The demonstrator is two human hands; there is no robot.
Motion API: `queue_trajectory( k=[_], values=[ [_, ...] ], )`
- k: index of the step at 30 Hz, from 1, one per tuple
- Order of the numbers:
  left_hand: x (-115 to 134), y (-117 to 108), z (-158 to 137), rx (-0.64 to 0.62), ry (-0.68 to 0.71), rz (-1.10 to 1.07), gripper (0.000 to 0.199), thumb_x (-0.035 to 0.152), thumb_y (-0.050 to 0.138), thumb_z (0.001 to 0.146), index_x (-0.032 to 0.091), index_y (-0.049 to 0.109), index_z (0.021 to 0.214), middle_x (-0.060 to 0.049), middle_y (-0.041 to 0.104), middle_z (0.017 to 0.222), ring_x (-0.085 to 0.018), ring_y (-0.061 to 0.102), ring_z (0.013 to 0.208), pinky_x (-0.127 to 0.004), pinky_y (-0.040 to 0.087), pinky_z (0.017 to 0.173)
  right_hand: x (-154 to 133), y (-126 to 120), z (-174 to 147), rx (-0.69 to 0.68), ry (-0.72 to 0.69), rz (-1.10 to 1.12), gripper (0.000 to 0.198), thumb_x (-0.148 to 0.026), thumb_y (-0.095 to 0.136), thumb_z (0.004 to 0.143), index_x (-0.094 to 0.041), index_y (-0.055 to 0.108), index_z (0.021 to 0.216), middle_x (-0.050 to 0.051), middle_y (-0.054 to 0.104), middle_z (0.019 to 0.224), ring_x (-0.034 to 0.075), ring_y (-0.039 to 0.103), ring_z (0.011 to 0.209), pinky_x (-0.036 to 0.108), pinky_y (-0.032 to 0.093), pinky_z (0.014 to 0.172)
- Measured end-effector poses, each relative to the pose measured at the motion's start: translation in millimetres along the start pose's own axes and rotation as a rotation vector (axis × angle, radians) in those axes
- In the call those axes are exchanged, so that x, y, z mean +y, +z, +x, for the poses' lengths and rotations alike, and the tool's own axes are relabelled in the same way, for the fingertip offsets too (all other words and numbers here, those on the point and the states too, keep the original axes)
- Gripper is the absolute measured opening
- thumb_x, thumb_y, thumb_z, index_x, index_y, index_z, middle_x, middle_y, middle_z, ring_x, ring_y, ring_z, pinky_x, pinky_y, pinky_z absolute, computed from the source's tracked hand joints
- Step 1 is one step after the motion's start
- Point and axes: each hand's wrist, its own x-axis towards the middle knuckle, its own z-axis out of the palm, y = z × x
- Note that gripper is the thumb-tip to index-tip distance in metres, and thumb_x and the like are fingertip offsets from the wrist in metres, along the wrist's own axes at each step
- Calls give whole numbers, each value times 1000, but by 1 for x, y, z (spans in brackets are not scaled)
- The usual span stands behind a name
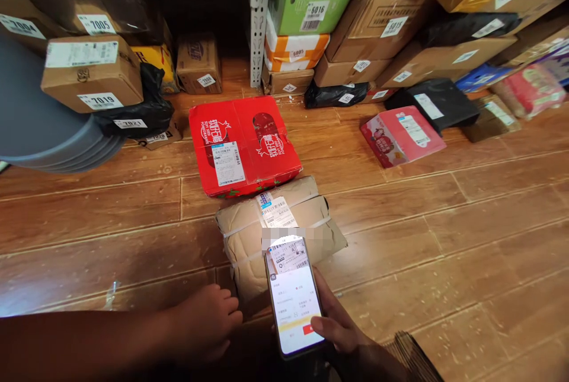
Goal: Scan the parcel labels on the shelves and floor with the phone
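Observation:
A smartphone (296, 305) is in my right hand (340, 320), its lit screen facing up. My right thumb lies over the red button low on the screen, and a shipping label shows in the screen's upper part. Just beyond the phone a beige wrapped parcel (244, 245), bound with pale straps, lies on the floor with a white label (278, 213) on top. The phone covers part of the parcel's near side. To the left, my left hand (213, 317) is curled into a loose fist beside the parcel, with nothing visible in it.
A red pomegranate box (244, 145) lies just behind the beige parcel. Numbered cartons (92, 70) and a large grey-blue round object (40, 103) are at the left. A metal shelf post (258, 26) stands near stacked boxes (315, 2). A pink box (402, 136) sits at the right.

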Motion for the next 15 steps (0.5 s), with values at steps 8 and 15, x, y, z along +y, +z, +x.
queue_trajectory(
  k=[8, 15],
  values=[
    [-2, 2, 0, -29, 0, -18, 17, 31, 59, 77, 18, 59, 88, -5, 64, 88, -23, 61, 79, -36, 45, 63, 3, -3, 5, 54, -42, 13, 78, -29, 68, 69, -30, 29, 137, 6, 61, 125, 31, 59, 107, 46, 44, 89],
    [0, -4, -1, -76, -25, -44, 18, 31, 57, 78, 18, 59, 91, -5, 65, 93, -24, 62, 85, -38, 48, 70, 6, -5, 5, 52, -28, 46, 90, -23, 67, 69, -32, 16, 142, 7, 57, 131, 31, 57, 114, 49, 42, 94]
  ],
)
